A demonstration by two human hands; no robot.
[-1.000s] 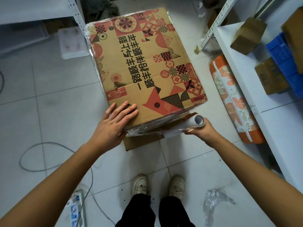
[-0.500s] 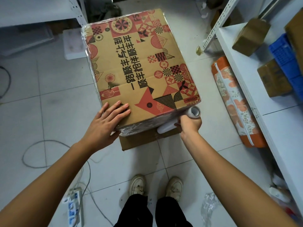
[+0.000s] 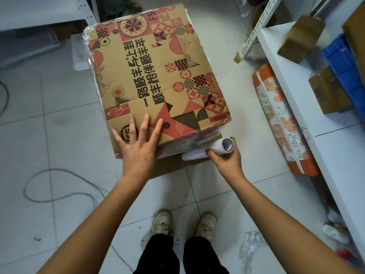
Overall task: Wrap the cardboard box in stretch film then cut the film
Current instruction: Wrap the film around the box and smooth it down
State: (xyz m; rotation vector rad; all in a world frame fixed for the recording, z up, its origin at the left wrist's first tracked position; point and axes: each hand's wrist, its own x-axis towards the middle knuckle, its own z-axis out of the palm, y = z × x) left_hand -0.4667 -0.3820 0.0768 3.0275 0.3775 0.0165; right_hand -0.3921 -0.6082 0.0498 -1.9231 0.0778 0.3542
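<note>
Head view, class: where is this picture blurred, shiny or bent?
Head view: motion blur smears the film at the cardboard box near edge beside the film roll; film glints along the box's left edge; wide-angle distortion splays the shelf post; lighting soft, shadows faint.

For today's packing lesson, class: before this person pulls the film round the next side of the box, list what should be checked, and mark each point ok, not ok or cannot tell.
1. Left hand flat on the box, steadying it: ok.
2. Right hand gripping the film roll: ok.
3. Film runs from the roll onto the near side of the box: ok.
4. Film taut, without slack: cannot tell; it is blurred.
5. Floor to the right free for the roll: not ok; an orange bag lies close by.
6. Cutting tool at hand: cannot tell; none in view.
</note>
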